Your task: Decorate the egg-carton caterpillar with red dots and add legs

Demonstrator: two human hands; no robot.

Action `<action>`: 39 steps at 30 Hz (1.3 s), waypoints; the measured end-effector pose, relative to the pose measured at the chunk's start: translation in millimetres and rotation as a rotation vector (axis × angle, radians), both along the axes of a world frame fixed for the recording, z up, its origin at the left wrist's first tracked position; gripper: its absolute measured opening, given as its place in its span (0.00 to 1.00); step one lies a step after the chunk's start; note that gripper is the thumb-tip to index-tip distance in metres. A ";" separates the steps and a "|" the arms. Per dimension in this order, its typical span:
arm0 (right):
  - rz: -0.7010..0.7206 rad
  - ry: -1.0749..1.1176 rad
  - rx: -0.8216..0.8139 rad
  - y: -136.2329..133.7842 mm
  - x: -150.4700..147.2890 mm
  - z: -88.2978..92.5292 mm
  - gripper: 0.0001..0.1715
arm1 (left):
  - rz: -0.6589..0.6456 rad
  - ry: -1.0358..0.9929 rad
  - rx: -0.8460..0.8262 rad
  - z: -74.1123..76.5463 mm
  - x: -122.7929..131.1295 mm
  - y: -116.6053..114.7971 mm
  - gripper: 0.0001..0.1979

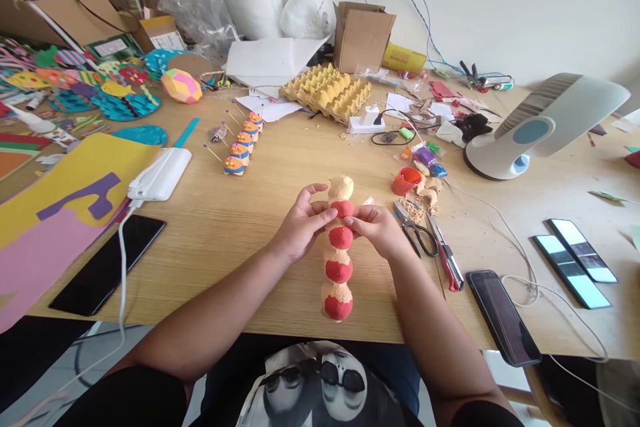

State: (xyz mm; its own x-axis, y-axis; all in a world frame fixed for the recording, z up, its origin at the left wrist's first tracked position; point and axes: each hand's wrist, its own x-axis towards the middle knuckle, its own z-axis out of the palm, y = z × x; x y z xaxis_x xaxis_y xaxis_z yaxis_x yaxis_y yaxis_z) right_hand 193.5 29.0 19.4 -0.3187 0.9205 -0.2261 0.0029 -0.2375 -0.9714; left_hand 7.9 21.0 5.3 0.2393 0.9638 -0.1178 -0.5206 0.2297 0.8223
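My left hand (306, 223) and right hand (377, 228) both grip an egg-carton strip (339, 271), thumbs pressed against its second bump from the far end, one on each side; my left index finger lifts away from it. The strip runs from far to near in front of me, above the near edge of the table (225, 213), four bumps red and the farthest one bare. Just right of my right hand, scissors (411, 224) and a cutter knife (449, 257) crowd that side, with a red cup (407, 181) farther off. A phone (503, 317) lies near right, a fan (530, 130) far right. To the far left stands a painted caterpillar (243, 143); left of my arm are a power bank (163, 177) and a yellow sheet (75, 173). An egg tray (325, 90) sits at the far middle.
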 end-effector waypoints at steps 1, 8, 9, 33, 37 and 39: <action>0.005 -0.021 0.008 0.4 0.8 0.1 0.21 | -0.001 0.005 0.000 0.3 0.2 -0.1 0.31; 0.006 -0.088 0.043 2.9 3.5 -3.7 0.21 | -0.010 0.046 0.007 -2.8 1.0 -0.3 0.32; 0.002 -0.088 0.037 2.9 3.5 -4.1 0.21 | -0.013 0.049 0.010 -3.5 1.1 -0.4 0.31; -0.084 0.497 -0.155 -3.4 -12.6 -22.7 0.18 | -0.050 -0.054 0.034 -3.0 -6.5 5.8 0.28; -0.119 0.433 -0.100 -2.9 -11.6 -18.8 0.19 | -0.054 0.037 0.086 -2.9 -8.4 7.7 0.32; -0.112 0.400 -0.085 -2.7 -10.2 -17.2 0.18 | -0.036 0.077 0.112 -4.1 -9.4 8.5 0.33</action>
